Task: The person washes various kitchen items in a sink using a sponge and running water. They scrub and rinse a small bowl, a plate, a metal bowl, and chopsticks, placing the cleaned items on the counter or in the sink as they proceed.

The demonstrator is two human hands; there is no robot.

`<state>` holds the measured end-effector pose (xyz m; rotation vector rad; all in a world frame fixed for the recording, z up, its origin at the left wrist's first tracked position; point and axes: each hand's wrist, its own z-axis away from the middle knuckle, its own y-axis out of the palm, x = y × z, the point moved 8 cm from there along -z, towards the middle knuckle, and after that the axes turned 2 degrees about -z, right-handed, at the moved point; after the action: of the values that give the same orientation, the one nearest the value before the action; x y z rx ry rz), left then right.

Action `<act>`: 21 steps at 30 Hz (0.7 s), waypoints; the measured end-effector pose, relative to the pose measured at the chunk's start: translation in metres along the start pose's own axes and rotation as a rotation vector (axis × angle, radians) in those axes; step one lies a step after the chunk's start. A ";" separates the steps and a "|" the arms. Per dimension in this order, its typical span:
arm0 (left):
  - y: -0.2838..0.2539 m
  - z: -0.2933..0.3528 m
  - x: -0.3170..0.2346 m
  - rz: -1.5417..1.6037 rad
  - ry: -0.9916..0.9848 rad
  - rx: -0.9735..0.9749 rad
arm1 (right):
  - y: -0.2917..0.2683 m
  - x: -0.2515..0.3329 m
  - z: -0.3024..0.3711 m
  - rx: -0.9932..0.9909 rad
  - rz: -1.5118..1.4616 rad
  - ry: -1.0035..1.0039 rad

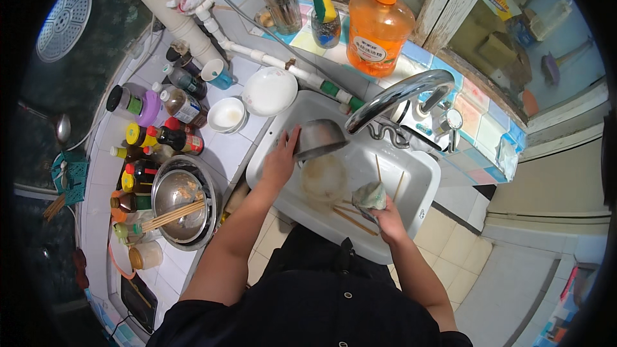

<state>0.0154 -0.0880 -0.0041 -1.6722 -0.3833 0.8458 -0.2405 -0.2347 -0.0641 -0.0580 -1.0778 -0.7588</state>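
My left hand (281, 160) is closed on the rim of a small metal bowl (319, 138), tipped on its side over the white sink (421, 209). Cloudy, brownish water (324, 178) lies in the basin just below the bowl. My right hand (389, 220) is bunched round a grey-green dishcloth (370, 196) near the sink's front right. Several wooden chopsticks (355, 220) are scattered on the sink bottom, some partly hidden by the cloth. Above the basin arches a chrome faucet (402, 97), close to the bowl's right side.
On the left counter are a white plate (270, 92), a white bowl (227, 115), nested metal bowls (215, 218) with chopsticks across them, and several sauce bottles (186, 106). Behind the sink stand an orange pump bottle (380, 32) and a glass with a sponge (326, 29).
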 end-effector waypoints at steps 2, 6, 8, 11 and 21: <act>0.010 0.010 0.004 0.277 -0.185 0.009 | 0.024 0.027 -0.009 0.022 0.230 -0.170; 0.046 0.028 -0.020 0.657 -0.374 0.202 | 0.083 0.075 -0.028 0.080 0.718 -0.495; 0.046 0.029 -0.039 0.662 -0.271 0.143 | 0.106 0.078 -0.028 0.172 0.863 -0.496; 0.035 0.023 -0.043 0.659 -0.169 0.069 | 0.126 0.067 -0.024 0.391 1.096 -0.386; -0.008 0.011 -0.072 0.773 -0.195 0.804 | 0.091 0.140 -0.005 0.571 2.344 -1.072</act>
<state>-0.0402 -0.1250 0.0261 -0.9454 0.4794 1.4873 -0.1479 -0.2428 0.0754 -1.0846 -1.2843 1.8707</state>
